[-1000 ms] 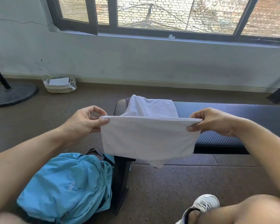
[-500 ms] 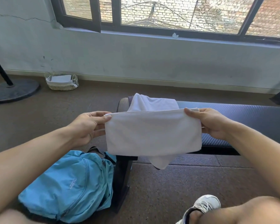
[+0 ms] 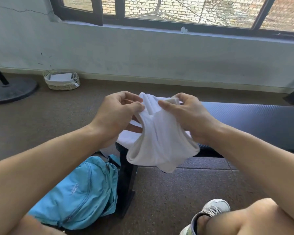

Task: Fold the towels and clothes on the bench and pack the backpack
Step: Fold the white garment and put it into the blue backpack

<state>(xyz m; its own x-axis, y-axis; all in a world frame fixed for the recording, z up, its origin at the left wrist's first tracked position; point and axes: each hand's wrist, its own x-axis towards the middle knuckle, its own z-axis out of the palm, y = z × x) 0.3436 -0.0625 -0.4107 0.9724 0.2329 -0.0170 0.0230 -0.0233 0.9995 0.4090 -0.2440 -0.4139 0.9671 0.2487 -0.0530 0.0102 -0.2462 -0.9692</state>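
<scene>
On the far left a round black stand base (image 3: 10, 89) sits on the floor, and near it a small woven basket (image 3: 61, 81) stands by the wall. Lower down, a light blue backpack (image 3: 78, 192) lies on the floor beside the leg of the worktop (image 3: 255, 121). Above it, the left hand (image 3: 115, 116) pinches the top of a white towel (image 3: 159, 143) with thumb and fingers. The right hand (image 3: 188, 114) pinches the towel just beside it, so both hands are close together. The towel hangs bunched up in the air, over the near end of the dark worktop. At the bottom right a white shoe (image 3: 210, 212) rests on the floor.
</scene>
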